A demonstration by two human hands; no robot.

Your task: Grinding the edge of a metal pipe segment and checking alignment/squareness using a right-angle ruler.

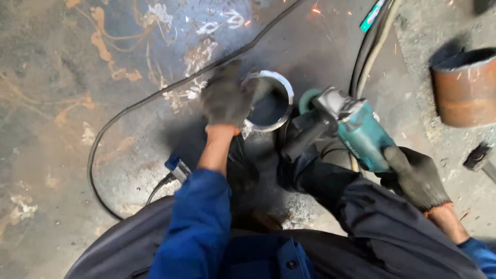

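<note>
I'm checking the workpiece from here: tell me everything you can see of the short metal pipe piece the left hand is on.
The short metal pipe piece is a stubby ring of steel standing on end on the stained metal floor, its open mouth facing up. The rim looks bright and freshly ground; the inside is dark. The gloved left hand grips its left edge. The teal angle grinder, held by the gloved right hand, meets its right side.

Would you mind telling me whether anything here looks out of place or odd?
A black cable loops loosely across the floor beside the metal ring that the left hand steadies. Sparks scatter beyond it, near the hoses. The right hand grips the teal angle grinder.
</note>
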